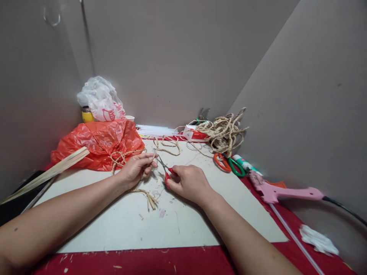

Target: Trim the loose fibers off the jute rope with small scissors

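My left hand [139,169] pinches a thin braided straw rope [155,148] between its fingertips, over the white board. From there the rope runs back across the board, and another length loops by the wrist. A frayed rope end [151,200] lies on the board below that hand. In my right hand [189,182] are small red-handled scissors [166,170], fingers in the loops. Their blades stand slightly apart and point at the rope beside my left fingertips. I cannot tell whether the blades touch it.
An orange plastic bag [97,143] sits back left, near a flat straw strip [57,172]. A rope heap [225,131] is back right, beside larger orange-and-green-handled scissors [229,165]. A pink glue gun [286,193] lies right of the white board [114,229], near a crumpled tissue [318,240].
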A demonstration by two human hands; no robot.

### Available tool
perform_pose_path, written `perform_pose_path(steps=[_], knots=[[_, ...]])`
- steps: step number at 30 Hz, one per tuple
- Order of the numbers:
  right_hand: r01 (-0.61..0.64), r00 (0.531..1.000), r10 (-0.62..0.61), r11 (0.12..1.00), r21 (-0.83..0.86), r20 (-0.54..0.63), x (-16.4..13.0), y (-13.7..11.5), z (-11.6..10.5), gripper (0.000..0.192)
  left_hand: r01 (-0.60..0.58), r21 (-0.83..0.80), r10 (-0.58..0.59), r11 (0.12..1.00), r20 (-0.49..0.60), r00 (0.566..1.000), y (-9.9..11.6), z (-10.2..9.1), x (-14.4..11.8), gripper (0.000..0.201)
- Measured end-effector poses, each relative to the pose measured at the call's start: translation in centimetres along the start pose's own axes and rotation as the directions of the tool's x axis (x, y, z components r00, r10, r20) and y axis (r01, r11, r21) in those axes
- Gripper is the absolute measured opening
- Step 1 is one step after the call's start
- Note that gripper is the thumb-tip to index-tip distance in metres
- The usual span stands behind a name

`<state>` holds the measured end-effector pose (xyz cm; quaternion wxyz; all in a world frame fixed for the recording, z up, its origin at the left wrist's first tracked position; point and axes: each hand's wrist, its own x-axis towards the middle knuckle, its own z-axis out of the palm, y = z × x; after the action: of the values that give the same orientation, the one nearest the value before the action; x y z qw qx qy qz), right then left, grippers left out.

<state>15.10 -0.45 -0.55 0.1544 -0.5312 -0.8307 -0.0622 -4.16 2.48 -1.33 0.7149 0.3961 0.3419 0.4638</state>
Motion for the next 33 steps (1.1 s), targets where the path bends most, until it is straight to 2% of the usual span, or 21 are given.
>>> perform_pose_path(steps=[6, 15, 28, 33], knots=[[-0.022, 0.999, 0.025, 0.993, -0.120, 0.020, 0.0, -0.5, 0.4, 0.027, 0.003, 0.012, -0.003, 1.000, -0.007, 1.000, -0.3, -0.1, 0.1, 0.024], [-0.061, 0.996, 0.069, 0.989, -0.138, 0.060, 0.1, -0.8, 0.7, 0.029, -0.001, 0.036, 0.002, 0.999, -0.019, 1.000, -0.5, 0.0, 0.2, 0.022], [-0.047, 0.999, 0.047, 0.989, -0.142, -0.005, 0.0, -0.9, 1.1, 0.030, -0.030, 0.075, 0.036, 0.997, -0.083, 0.996, -0.3, 0.4, 0.1, 0.018], [-0.112, 0.994, 0.110, 0.978, -0.177, -0.017, 0.0, -1.1, 0.9, 0.031, -0.032, 0.083, 0.040, 0.996, -0.097, 0.994, -0.3, 0.4, 0.1, 0.019]])
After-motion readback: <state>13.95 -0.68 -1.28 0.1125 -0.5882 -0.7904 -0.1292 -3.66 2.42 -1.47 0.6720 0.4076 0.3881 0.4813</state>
